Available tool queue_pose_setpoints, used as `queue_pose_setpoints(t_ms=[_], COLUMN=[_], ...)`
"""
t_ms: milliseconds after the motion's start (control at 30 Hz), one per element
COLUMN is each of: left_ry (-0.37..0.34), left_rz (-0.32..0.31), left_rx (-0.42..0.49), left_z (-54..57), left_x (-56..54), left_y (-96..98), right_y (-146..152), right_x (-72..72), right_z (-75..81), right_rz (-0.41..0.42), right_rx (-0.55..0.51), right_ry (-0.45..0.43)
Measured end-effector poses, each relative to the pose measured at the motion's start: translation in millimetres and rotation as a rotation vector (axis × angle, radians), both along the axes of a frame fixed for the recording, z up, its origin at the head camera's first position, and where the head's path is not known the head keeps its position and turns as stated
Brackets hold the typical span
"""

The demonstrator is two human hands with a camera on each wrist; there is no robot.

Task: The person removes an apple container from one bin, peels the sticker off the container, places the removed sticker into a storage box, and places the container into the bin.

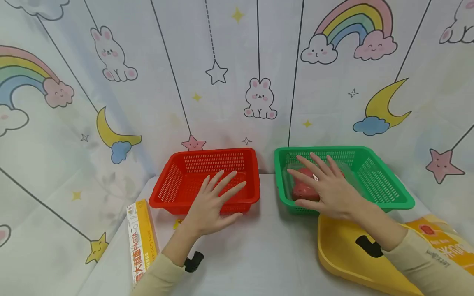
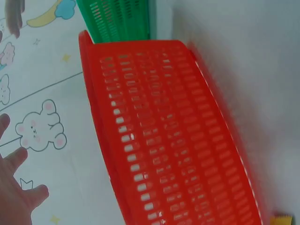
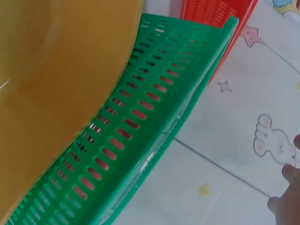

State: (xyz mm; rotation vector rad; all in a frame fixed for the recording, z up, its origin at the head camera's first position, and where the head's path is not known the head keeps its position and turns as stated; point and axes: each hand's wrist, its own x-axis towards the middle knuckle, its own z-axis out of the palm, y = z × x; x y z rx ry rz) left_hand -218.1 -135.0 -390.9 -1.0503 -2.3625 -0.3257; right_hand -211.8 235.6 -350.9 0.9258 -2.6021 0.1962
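Both hands are raised with fingers spread, holding nothing. In the head view the left hand [image 1: 211, 205] overlaps the front of the red plastic basket [image 1: 166, 181]. The right hand [image 1: 329, 189] appears over the green plastic basket [image 1: 385, 181], covering part of a clear-wrapped red package [image 1: 305, 191] inside it. Below the right forearm lies a yellow tub [image 1: 340, 250]. The left wrist view shows the slotted side of the red basket [image 2: 159, 131], with fingers [image 2: 18, 192] off at the left edge. In the right wrist view, fingertips [image 3: 288, 197] show at the right edge, beyond the green basket's rim [image 3: 187, 112].
A long yellow and white pasta box [image 1: 142, 238] stands at the left on the white table [image 1: 255, 259]. An orange-yellow packet [image 1: 440, 238] lies at the right, partly behind the sleeve. Behind the baskets hangs a cartoon-printed cloth [image 1: 229, 107]. A small yellow item [image 1: 177, 223] sits before the red basket.
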Motion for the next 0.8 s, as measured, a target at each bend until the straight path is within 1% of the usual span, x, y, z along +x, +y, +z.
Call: queue_pose_setpoints(t_ms=[100,267,367,500,600,800], left_ry=[-0.019,-0.049,-0.074,-0.109,-0.128,-0.152], left_rz=[-0.011,-0.016,-0.012,-0.024,-0.055,-0.126], left_rx=[0.042,0.103,0.126,0.151,0.187,0.264], left_z=[-2.2,-7.6,-12.4,-18.0,-21.6,-27.8], left_x=[-1.2,-3.0,-3.3,-4.6,-6.4,-10.5], left_y=[11.2,28.6,37.2,51.0,62.6,82.9], right_y=[9,22,29,41,51,68], right_x=[-4.1,-9.8,-12.3,-15.8,-18.5,-22.5], right_z=[-1.3,-3.6,-5.3,-10.4,-15.7,-22.3], right_rz=[-0.032,-0.069,-0.096,-0.128,-0.153,-0.205], right_rx=[-0.019,-0.051,-0.070,-0.088,-0.091,-0.087], right_ry=[-0.026,-0.034,-0.065,-0.090,-0.094,-0.130])
